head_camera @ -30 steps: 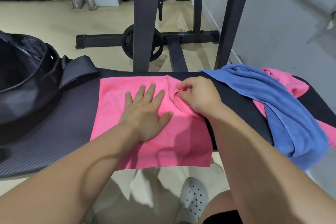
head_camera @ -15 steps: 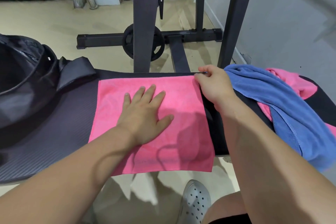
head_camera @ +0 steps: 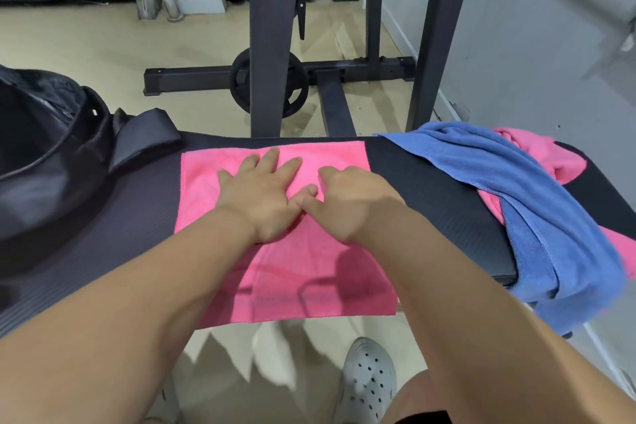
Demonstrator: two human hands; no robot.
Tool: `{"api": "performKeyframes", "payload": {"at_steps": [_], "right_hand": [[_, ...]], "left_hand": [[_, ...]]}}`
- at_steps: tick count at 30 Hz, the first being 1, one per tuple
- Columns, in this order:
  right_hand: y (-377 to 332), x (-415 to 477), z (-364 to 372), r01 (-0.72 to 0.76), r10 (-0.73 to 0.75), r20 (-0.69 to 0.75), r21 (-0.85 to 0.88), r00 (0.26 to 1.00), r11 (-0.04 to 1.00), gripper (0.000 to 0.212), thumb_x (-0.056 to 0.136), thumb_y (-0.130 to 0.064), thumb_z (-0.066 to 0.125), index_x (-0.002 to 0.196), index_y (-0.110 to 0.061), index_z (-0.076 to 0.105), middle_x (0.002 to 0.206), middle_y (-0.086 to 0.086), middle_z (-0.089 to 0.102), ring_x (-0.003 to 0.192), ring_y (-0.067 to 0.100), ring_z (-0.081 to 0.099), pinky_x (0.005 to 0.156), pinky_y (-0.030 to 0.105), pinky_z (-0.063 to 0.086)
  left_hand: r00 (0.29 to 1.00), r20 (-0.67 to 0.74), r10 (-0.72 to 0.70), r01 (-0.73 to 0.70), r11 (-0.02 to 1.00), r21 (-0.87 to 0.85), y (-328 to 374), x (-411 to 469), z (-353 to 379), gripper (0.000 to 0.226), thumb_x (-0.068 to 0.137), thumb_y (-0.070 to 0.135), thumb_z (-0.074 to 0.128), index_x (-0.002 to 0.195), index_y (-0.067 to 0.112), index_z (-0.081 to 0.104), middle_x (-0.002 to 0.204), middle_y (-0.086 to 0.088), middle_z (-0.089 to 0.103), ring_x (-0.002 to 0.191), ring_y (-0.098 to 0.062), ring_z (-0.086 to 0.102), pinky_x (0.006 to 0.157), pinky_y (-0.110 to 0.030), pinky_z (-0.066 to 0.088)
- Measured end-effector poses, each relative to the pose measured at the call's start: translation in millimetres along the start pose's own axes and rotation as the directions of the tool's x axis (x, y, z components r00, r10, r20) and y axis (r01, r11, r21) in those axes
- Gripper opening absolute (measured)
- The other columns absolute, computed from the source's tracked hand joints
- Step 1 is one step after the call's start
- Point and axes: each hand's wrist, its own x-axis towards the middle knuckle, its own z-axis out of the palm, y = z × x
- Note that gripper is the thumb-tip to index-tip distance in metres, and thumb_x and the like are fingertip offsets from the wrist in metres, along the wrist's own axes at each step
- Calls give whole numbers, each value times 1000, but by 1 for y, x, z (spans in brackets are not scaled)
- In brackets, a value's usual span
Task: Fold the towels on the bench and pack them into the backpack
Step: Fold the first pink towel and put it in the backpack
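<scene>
A black padded bench [head_camera: 430,189] runs across the view, in a room with a pale floor [head_camera: 86,45] and a grey wall [head_camera: 533,45] on the right. Behind the bench's far edge stands a dark metal rack [head_camera: 272,45], with a round weight plate [head_camera: 300,88] partly hidden behind its upright.

A pink towel [head_camera: 309,272] lies spread in the middle of the bench, its near edge hanging over the near edge. The left hand [head_camera: 261,193] lies flat on it with fingers spread. The right hand [head_camera: 351,203] rests just beside it, thumbs touching, fingers bent. I cannot tell if it pinches cloth.

An open black backpack [head_camera: 41,162] sits at the left end. A crumpled blue towel [head_camera: 537,203] drapes over another pink one [head_camera: 547,155] at the right end. The pad is finely ribbed and the towels are fuzzy. Below is a grey perforated shoe [head_camera: 368,385].
</scene>
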Motion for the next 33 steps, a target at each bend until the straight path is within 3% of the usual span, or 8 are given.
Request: {"api": "performKeyframes", "payload": {"at_steps": [5, 9, 13, 16, 19, 24, 29, 33], "right_hand": [[-9, -9, 3, -19, 33, 72, -178, 997, 984, 75, 94, -76, 24, 141, -20, 45, 137, 15, 52, 123, 35, 44, 93, 46, 40], [-12, -6, 15, -74, 109, 174, -197, 979, 978, 88, 89, -84, 18, 161, -35, 5, 167, 22, 3, 152, 46, 5, 118, 61, 19], [-7, 9, 31, -88, 116, 163, -170, 980, 982, 90, 85, -87, 15, 158, -42, -12, 166, 17, -21, 150, 49, -16, 117, 69, -2], [6, 22, 36, 5, 4, 80, -114, 997, 993, 93, 81, -91, 20, 159, -45, -4, 168, 7, -18, 153, 37, -20, 118, 64, -11], [26, 32, 31, 224, -224, -4, 5, 975, 975, 85, 85, -81, 44, 158, -44, 20, 170, -5, -1, 156, 20, -10, 123, 55, -9], [28, 36, 30, 365, -343, -179, 108, 922, 925, 67, 88, -59, 66, 147, -36, 46, 165, -4, 27, 155, 23, 11, 126, 46, 7], [-14, 5, 32, 51, -101, -419, -128, 902, 990, 47, 94, -57, 47, 131, -29, 55, 126, 3, 46, 116, 28, 40, 94, 44, 36], [-20, -18, 30, -152, 144, -56, -174, 988, 973, 74, 92, -78, 26, 151, -33, 30, 147, 10, 33, 131, 36, 33, 97, 53, 40]], "left_hand": [[995, -58, -81, 88, 987, 133, -27, 4, -1, 74, 92, 75, 13, 157, 40, 14, 169, -4, 6, 152, -31, 14, 117, -61, 16], [994, -8, -112, 112, 993, 41, -45, -5, 12, 85, 85, 83, 7, 158, 42, -7, 167, 3, -16, 155, -26, -12, 118, -66, -2], [984, 4, -177, 177, 984, -11, -41, -19, 16, 90, 81, 87, 7, 157, 42, -8, 168, -2, -15, 155, -30, -8, 118, -68, 3], [980, -29, -198, 200, 977, 81, -36, -36, 11, 91, 82, 86, 7, 159, 38, 5, 165, -12, 14, 147, -37, 20, 111, -62, 25], [978, -124, -165, 190, 955, 228, -35, -60, 1, 83, 85, 84, 12, 146, 33, 36, 132, -8, 47, 120, -32, 45, 92, -52, 36], [965, -240, -110, 169, 956, 240, -43, -76, -9, 58, 92, 71, 25, 113, 29, 60, 107, -3, 49, 103, -29, 48, 87, -48, 36], [968, -193, 158, -140, 984, 106, -41, -49, -2, 62, 97, 57, 27, 149, 24, 38, 157, -5, 34, 148, -29, 25, 117, -57, 22], [978, 16, 207, -208, 978, 19, -37, -30, 9, 75, 98, 63, 19, 161, 28, -1, 168, 4, -11, 155, -18, -10, 124, -52, -1]]}}
